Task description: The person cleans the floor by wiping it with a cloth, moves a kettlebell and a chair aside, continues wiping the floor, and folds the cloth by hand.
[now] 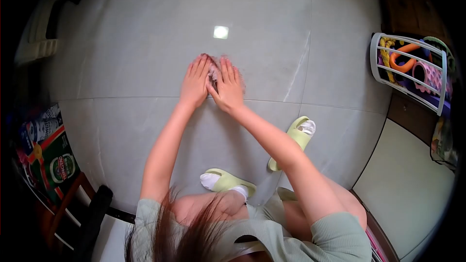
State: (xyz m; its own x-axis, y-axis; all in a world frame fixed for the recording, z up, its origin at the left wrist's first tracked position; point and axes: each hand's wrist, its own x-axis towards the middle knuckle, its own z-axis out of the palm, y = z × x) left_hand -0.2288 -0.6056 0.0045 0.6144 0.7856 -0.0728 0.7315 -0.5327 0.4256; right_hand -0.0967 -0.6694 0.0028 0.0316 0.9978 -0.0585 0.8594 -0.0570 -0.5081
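Note:
Both my hands are low over the grey tiled floor (145, 58), close together and palms down. A small pinkish, fuzzy item (213, 72) shows between them and partly beneath them; what it is exactly, I cannot make out. My left hand (195, 83) lies along its left side with the fingers stretched forward. On the other side, my right hand (228, 85) rests over part of it, fingers stretched out and thumb pointing toward my left hand. Some of the fuzzy edge sticks out past the right fingers.
My feet wear green slippers (300, 138) near the hands. At the right stands a white rack (375, 58) with colourful items, beside a pale panel (403, 179). A green box (60, 165) and a dark chair-like frame are at the left.

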